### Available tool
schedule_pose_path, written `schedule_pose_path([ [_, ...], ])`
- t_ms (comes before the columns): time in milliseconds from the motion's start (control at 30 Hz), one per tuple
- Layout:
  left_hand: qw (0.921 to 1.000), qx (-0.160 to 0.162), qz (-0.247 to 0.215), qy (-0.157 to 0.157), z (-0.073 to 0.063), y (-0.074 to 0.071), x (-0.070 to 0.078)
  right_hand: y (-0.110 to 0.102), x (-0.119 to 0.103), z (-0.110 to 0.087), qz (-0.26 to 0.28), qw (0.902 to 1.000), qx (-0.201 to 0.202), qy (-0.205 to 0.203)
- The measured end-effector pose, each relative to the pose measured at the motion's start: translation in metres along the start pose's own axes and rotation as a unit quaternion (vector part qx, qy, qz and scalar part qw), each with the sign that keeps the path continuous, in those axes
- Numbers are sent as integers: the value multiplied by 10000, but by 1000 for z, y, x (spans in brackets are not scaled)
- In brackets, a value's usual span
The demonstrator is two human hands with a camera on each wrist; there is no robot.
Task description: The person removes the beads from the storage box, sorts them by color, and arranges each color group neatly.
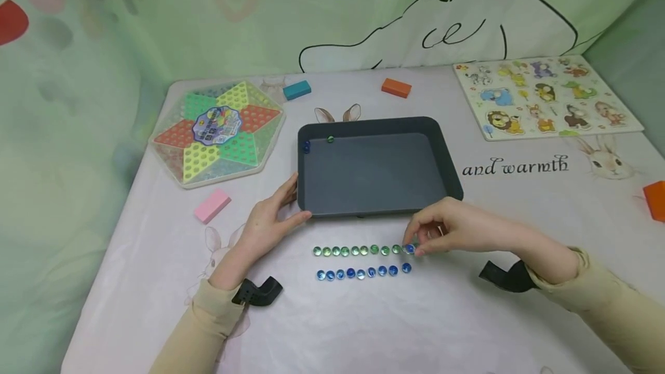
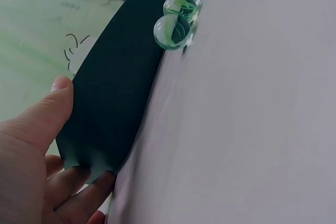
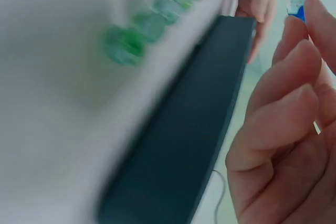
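Note:
My right hand [image 1: 439, 227] pinches a blue marble [image 1: 409, 249] between thumb and fingertips, at the right end of a row of green marbles [image 1: 355, 251]. That blue marble [image 3: 297, 10] also shows at the fingertips in the right wrist view. Below the green row lies a row of blue marbles [image 1: 351, 273], with a wider gap before its rightmost one. My left hand [image 1: 265, 224] holds the near left corner of a dark grey tray [image 1: 374, 178], thumb by the front wall and fingers along the side. Inside the tray are blue marbles [image 1: 306, 147] and a green marble [image 1: 330, 139].
A Chinese checkers board [image 1: 218, 131] lies at the left, with a pink block [image 1: 212, 206] before it. Teal [image 1: 297, 90] and orange blocks [image 1: 396, 88] sit behind the tray. An animal puzzle board [image 1: 545, 97] lies back right; another orange block [image 1: 656, 201] is at the right edge.

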State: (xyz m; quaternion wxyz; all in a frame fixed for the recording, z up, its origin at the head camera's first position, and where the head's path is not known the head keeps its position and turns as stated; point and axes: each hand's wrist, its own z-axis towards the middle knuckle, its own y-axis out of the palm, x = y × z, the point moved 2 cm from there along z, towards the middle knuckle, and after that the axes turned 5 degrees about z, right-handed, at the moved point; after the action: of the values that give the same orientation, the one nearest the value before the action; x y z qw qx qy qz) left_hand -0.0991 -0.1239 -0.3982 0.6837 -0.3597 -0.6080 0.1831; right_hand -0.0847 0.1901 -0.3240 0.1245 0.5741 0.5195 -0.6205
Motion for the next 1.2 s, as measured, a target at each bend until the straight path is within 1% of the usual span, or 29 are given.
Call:
schedule_pose_path([
  [133, 10000, -6, -7, -4, 0, 0, -1, 11, 9, -9, -174, 9998, 32, 118],
  [233, 10000, 0, -5, 16, 0, 0, -1, 18, 14, -13, -532, 9980, 115, 309],
  [367, 10000, 16, -1, 24, 1, 0, -1, 22, 16, -14, -1217, 9903, 232, 628],
  [500, 10000, 11, -5, 17, 1, 0, -2, 25, 15, -14, -1626, 9830, 252, 814],
  [767, 9999, -58, -77, -39, 1, 0, -1, 30, 16, -12, -1822, 9800, 265, 760],
  [1000, 9999, -69, -91, -60, 1, -1, 1, 30, 17, -13, -1911, 9764, 313, 958],
  [1200, 10000, -59, -59, -49, 1, -1, 0, 25, 12, -13, -1879, 9774, 335, 907],
])
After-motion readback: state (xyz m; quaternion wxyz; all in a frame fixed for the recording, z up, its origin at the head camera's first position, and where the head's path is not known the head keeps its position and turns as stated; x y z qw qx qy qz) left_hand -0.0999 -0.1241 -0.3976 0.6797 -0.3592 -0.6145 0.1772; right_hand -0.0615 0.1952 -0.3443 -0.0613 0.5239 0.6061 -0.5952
